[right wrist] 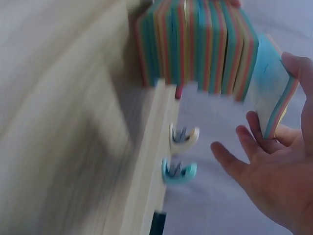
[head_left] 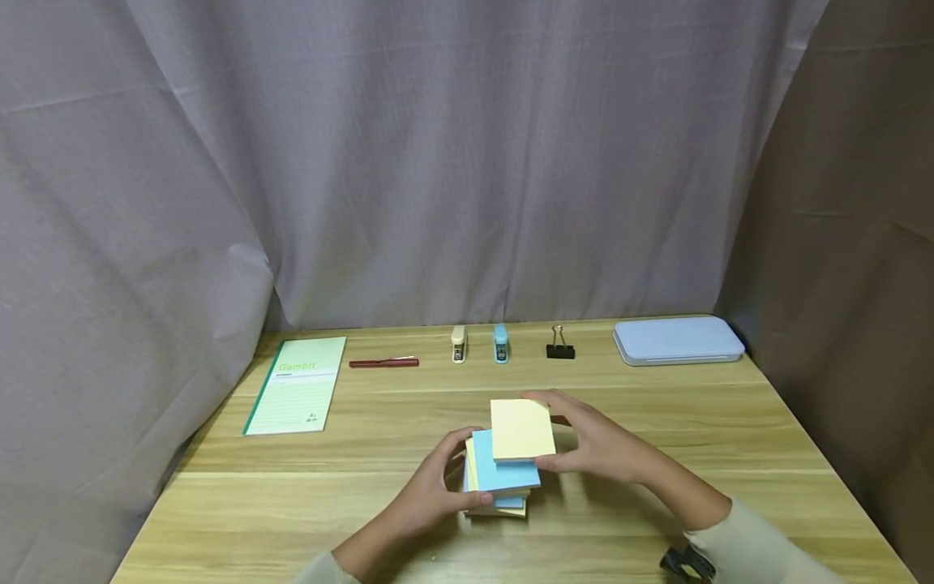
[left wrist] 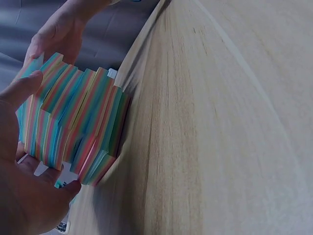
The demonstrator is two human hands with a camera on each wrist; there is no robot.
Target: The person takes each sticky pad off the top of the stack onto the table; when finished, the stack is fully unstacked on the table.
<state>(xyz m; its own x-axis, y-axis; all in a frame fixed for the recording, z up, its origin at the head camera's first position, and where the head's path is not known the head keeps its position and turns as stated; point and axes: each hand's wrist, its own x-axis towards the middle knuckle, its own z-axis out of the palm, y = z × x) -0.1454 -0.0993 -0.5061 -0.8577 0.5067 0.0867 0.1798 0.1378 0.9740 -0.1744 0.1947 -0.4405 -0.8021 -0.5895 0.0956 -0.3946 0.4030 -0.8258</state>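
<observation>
A leaning stack of sticky-note pads (head_left: 505,469) stands near the front of the table, with a blue sheet on top and striped layered edges (left wrist: 78,117) in the left wrist view. My left hand (head_left: 430,487) grips the stack from the left, thumb on the near side and fingers at the far side. Just above the stack's right part, my right hand (head_left: 594,438) pinches one yellow-topped pad (head_left: 522,430) by its right edges. The right wrist view shows that pad (right wrist: 271,85) tilted, with a gap opening between it and the stack (right wrist: 195,49).
Along the back of the table lie a green notebook (head_left: 297,386), a dark red pen (head_left: 383,362), a cream stapler (head_left: 458,345), a blue stapler (head_left: 500,344), a black binder clip (head_left: 560,350) and a light blue case (head_left: 679,340). Grey curtain (head_left: 467,162) hangs behind.
</observation>
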